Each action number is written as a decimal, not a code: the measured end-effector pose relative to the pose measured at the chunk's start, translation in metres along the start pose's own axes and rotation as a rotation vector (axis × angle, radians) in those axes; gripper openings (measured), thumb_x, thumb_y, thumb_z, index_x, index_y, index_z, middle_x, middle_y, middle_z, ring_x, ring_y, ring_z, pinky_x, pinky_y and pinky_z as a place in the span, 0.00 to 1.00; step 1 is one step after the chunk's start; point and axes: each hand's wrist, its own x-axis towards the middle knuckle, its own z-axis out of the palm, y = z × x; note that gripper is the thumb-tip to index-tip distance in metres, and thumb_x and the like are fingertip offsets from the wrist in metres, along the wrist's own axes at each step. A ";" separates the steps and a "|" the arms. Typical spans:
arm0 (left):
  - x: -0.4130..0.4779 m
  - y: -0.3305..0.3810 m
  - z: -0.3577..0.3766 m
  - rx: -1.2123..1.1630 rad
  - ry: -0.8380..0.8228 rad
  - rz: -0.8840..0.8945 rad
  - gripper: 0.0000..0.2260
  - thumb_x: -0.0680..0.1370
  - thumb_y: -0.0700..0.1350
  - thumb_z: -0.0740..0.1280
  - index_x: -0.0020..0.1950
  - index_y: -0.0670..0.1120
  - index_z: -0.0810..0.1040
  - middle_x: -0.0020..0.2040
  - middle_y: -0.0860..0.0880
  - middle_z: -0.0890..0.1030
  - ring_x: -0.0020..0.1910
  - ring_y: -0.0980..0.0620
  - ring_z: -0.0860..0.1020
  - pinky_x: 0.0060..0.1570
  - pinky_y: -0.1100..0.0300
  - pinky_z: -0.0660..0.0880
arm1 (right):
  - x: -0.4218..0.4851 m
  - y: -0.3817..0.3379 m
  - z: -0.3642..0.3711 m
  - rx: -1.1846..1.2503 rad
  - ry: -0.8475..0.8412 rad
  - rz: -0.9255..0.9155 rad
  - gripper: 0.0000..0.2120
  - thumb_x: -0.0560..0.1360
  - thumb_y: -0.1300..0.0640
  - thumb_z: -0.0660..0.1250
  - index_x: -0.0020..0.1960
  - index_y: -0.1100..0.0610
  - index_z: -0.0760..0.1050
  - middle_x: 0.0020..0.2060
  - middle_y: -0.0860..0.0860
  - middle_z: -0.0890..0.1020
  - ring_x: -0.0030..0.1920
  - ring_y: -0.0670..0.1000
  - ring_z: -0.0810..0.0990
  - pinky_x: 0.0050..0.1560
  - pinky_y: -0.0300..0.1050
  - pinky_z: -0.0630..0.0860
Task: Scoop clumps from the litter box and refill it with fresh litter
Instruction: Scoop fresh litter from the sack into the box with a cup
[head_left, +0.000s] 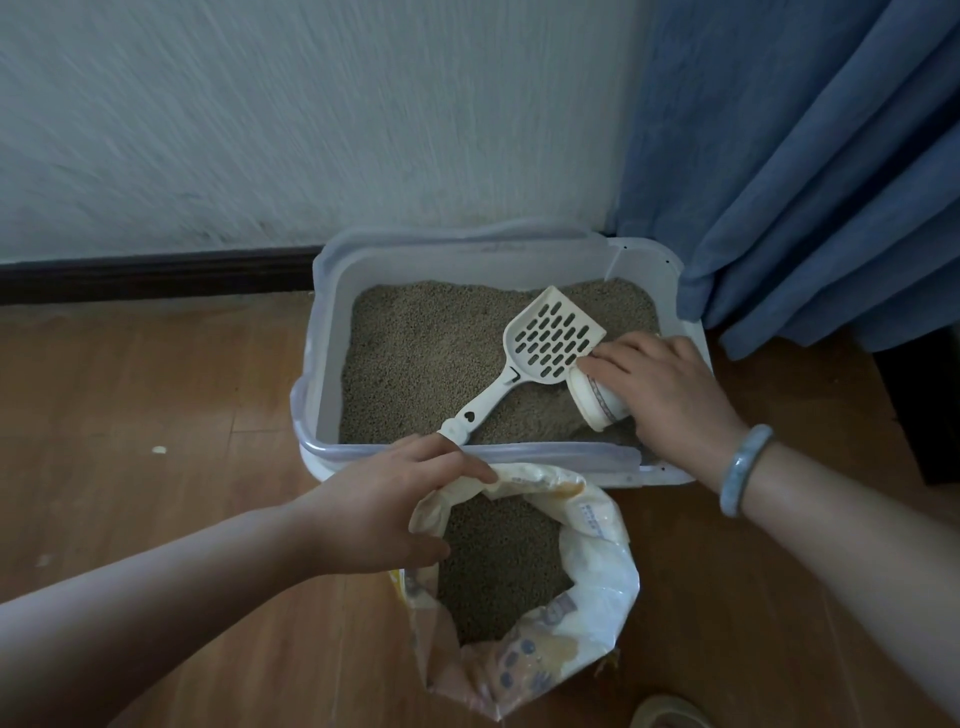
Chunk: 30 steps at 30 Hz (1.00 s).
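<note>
1 litter box (322, 364), white w/ a translucent rim, sits on the wood floor (156, 415) against the wall (260, 130), its far R corner by 1 blue curtain (805, 156). The box holds a bed of grey-brown pellet litter (415, 364). 1 cream slotted scoop (550, 338) lies in the box, head toward the far R side, handle running diagonally back so its end rests at the near rim, just beside the L hand; can't tell if they touch. R hand (670, 395) is inside the box at the near R side, fingers curled over 1 small white cup (597, 400) tipped on its side on the litter, right beside the scoop's head. 1 pale blue-green bangle (745, 467) on that wrist. L hand (384, 509) grips the rim of 1 litter bag (597, 571), fingers over the top fold, thumb along the side. The bag stands open on the floor, touching the box's near wall, w/ more pellets (498, 561) inside. Also: 1 dark baseboard (156, 275) along the wall, 1 small pale speck (159, 451) on the floor to the L, and part of 1 slipper (670, 714) at the bottom edge.
</note>
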 end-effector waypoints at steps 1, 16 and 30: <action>0.000 0.000 0.000 0.001 0.000 0.001 0.31 0.65 0.51 0.71 0.65 0.64 0.64 0.60 0.59 0.70 0.60 0.59 0.68 0.59 0.57 0.70 | -0.002 0.003 -0.002 -0.006 -0.002 0.011 0.29 0.62 0.69 0.62 0.62 0.54 0.75 0.59 0.52 0.78 0.60 0.59 0.73 0.52 0.54 0.65; 0.000 0.001 -0.001 0.018 -0.018 -0.005 0.32 0.65 0.50 0.71 0.65 0.65 0.63 0.58 0.61 0.68 0.60 0.58 0.68 0.59 0.57 0.70 | -0.005 0.009 -0.014 0.198 -0.089 0.258 0.37 0.66 0.60 0.72 0.71 0.47 0.61 0.67 0.46 0.70 0.64 0.53 0.66 0.56 0.51 0.60; 0.000 -0.002 -0.001 -0.004 -0.021 0.005 0.32 0.65 0.51 0.71 0.65 0.66 0.62 0.59 0.61 0.68 0.61 0.59 0.67 0.59 0.57 0.70 | -0.022 -0.026 -0.056 1.121 -0.136 0.092 0.38 0.62 0.63 0.79 0.63 0.47 0.61 0.56 0.39 0.73 0.59 0.37 0.72 0.57 0.29 0.68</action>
